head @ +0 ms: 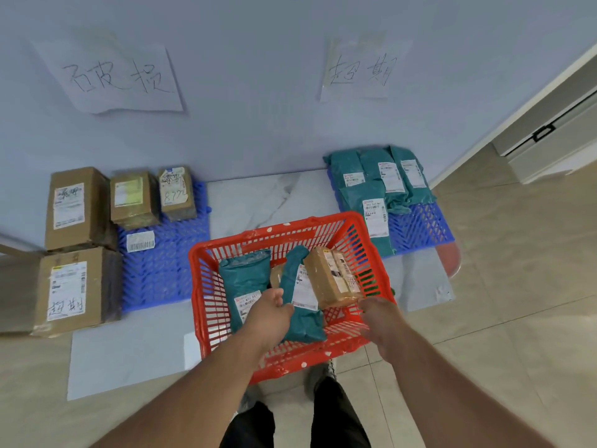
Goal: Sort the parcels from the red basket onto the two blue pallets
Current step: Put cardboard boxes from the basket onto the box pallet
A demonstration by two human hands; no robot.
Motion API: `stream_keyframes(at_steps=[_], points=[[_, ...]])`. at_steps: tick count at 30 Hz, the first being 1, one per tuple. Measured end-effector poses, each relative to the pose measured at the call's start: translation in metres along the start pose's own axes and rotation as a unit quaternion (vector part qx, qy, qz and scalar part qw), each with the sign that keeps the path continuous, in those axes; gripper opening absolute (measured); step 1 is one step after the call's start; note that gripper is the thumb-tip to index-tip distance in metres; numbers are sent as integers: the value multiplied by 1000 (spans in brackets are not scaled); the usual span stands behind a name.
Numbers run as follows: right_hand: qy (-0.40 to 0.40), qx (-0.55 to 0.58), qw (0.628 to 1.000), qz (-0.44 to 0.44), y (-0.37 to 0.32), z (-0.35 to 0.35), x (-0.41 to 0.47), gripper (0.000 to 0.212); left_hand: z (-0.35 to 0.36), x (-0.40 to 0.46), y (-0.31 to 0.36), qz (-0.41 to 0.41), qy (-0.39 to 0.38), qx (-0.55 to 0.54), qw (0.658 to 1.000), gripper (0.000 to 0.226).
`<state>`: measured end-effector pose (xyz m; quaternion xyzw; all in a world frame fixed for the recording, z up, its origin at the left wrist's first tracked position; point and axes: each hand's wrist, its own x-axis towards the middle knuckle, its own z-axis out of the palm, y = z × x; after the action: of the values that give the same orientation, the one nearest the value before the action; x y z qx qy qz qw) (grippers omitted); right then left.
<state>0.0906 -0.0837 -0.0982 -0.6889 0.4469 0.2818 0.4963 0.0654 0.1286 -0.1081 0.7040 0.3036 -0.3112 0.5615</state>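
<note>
The red basket [202, 286] stands on the floor in front of me. Inside lie two teal mailer bags [244, 279] [303, 321], a small brown parcel [276, 276] mostly hidden between them, and a tilted cardboard box [332, 279] against the right wall. My left hand [271, 315] reaches in with fingers apart, resting at the middle teal bag's label. My right hand [381, 321] is over the right rim, with fingertips at the box's near corner; whether it grips is unclear. The left blue pallet [164, 263] carries several cardboard boxes [77, 208]. The right blue pallet [420, 227] carries several teal bags [374, 176].
Two handwritten paper signs [119, 76] [358, 71] hang on the wall above the pallets. A loose barcode label [140, 241] lies on the left pallet. A white cabinet [549, 137] stands at the right. My shoes [323, 370] are just behind the basket.
</note>
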Motion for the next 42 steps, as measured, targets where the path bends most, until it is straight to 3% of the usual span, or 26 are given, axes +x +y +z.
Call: stream_keyframes(at_steps=[10, 15, 20, 24, 29, 34, 42], points=[[-45, -98, 994, 8, -13, -10, 91, 21, 85, 57, 19, -58, 43, 0, 997, 58], [-89, -185, 979, -6, -6, -1, 129, 26, 128, 105, 24, -72, 62, -5, 995, 39], [-74, -265, 961, -35, 6, 3, 153, 23, 146, 135, 16, -89, 92, 18, 992, 59], [-85, -252, 964, -10, 13, 5, 152, 29, 142, 138, -3, -102, 89, 35, 990, 61], [-94, -247, 964, -12, 8, 9, 155, 57, 129, 133, -21, -131, 105, 4, 986, 72], [-110, -252, 961, -9, -7, 12, 140, 35, 117, 127, -24, -82, 101, -25, 991, 53], [-92, -225, 960, -138, -36, -4, 64, 34, 62, 52, 25, -4, 125, -46, 991, 40]])
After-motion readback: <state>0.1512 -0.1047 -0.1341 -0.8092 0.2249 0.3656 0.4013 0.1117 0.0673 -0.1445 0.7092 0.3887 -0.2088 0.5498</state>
